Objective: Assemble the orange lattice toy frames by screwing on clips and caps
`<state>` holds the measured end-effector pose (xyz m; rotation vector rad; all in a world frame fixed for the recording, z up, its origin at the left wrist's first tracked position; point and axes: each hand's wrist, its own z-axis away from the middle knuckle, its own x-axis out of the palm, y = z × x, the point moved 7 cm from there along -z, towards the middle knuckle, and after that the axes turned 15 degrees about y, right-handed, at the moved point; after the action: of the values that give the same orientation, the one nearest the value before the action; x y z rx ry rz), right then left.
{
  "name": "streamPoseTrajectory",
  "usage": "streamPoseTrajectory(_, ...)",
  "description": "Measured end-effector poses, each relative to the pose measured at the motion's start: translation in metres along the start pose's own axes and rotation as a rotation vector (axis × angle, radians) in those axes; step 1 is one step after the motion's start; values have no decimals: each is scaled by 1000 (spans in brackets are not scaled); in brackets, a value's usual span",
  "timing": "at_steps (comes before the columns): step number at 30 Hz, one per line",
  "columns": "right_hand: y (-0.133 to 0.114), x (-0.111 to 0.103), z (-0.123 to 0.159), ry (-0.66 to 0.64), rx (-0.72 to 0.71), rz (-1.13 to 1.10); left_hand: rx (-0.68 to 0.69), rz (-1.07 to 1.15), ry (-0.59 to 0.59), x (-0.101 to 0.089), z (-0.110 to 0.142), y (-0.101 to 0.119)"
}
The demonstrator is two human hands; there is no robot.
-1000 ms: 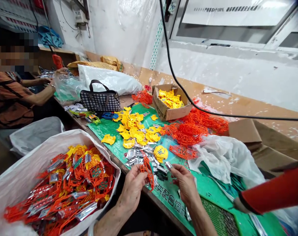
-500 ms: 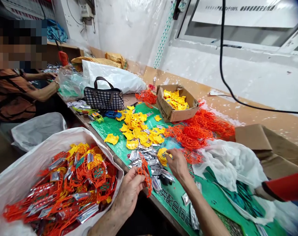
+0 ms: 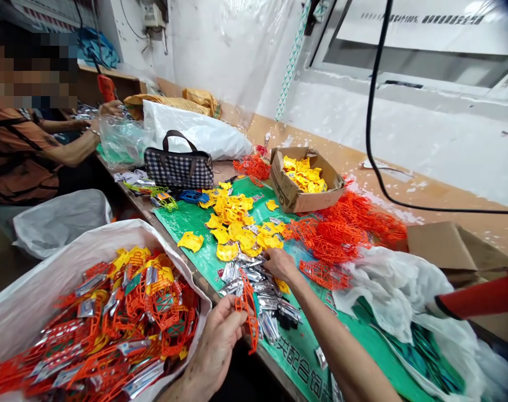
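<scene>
My left hand [image 3: 220, 338] pinches an orange plastic lattice frame [image 3: 249, 312] with a green part along its side, upright at the table's near edge. My right hand [image 3: 280, 264] reaches across to the pile of silver metallic strips [image 3: 258, 287], its fingers bent down together at the border with the loose yellow plastic pieces [image 3: 233, 215]. What those fingertips grip, if anything, is hidden. Just below the right hand, a yellow piece [image 3: 282, 286] peeks out, mostly covered by the wrist.
At left, a white sack [image 3: 153, 231] holds orange frames with yellow and silver parts. A cardboard box [image 3: 293, 198] of yellow pieces, a heap of orange frames [image 3: 338, 223] and a checked bag [image 3: 178, 170] stand behind. A red-and-black arm-like object [image 3: 480, 296] juts in from right. A co-worker [image 3: 23, 156] sits left.
My right hand let go of a silver strip near the frame, passed over the stacked yellow pieces, and moved left to the silver pile. My left hand keeps the orange frame. The view shifted slightly.
</scene>
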<state>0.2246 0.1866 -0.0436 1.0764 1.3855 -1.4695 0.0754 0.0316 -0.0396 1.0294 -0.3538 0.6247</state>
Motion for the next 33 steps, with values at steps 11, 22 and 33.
streamPoseTrajectory(11, 25, -40, 60, 50, 100, -772, 66, -53, 15, 13, -11, 3)
streamPoseTrajectory(22, 37, -42, 171, 153, 266, -1289, 152, -306, -247, 71, 8, -30)
streamPoseTrajectory(33, 77, -62, 216, 460, 210, -1327, 202, -568, -521, 98, 38, -47)
